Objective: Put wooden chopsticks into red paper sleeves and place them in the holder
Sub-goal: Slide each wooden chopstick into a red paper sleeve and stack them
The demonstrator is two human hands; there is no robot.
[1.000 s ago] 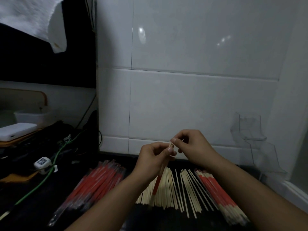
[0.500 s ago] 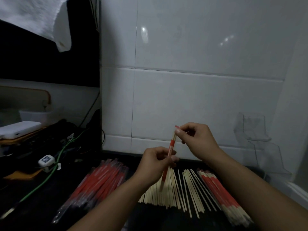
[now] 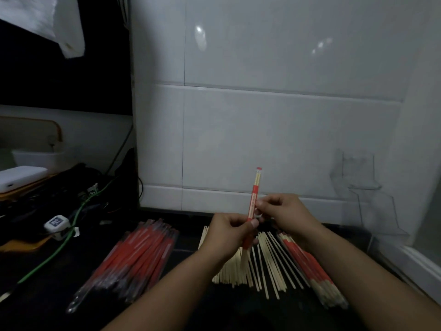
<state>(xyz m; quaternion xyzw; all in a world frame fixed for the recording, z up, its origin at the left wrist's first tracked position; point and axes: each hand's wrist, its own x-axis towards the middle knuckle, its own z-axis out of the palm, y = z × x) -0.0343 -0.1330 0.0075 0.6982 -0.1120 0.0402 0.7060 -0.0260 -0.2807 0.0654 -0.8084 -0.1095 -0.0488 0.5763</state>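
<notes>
A pair of wooden chopsticks in a red paper sleeve [image 3: 254, 194] stands nearly upright between my hands, its top end above them and bare wood showing below. My left hand [image 3: 229, 232] grips its lower part. My right hand [image 3: 284, 211] pinches the sleeve at mid-height from the right. Below lie loose bare chopsticks [image 3: 265, 266] on the dark counter. A bundle of red sleeves in clear plastic [image 3: 133, 256] lies to the left, and a row of sleeved chopsticks [image 3: 310, 268] to the right. A clear acrylic holder [image 3: 372, 201] stands against the wall at right.
White tiled wall [image 3: 262, 130] rises right behind the counter. At left sit a green cable [image 3: 66, 240], a small white plug block [image 3: 56, 223], a white box [image 3: 21, 176] and dark clutter. A white cloth [image 3: 47, 17] hangs at top left. A white ledge [image 3: 420, 261] borders the right.
The sleeve has slid up over the chopsticks, its top now well above my hands. My right hand dropped from the top end to mid-sleeve, close to my left hand.
</notes>
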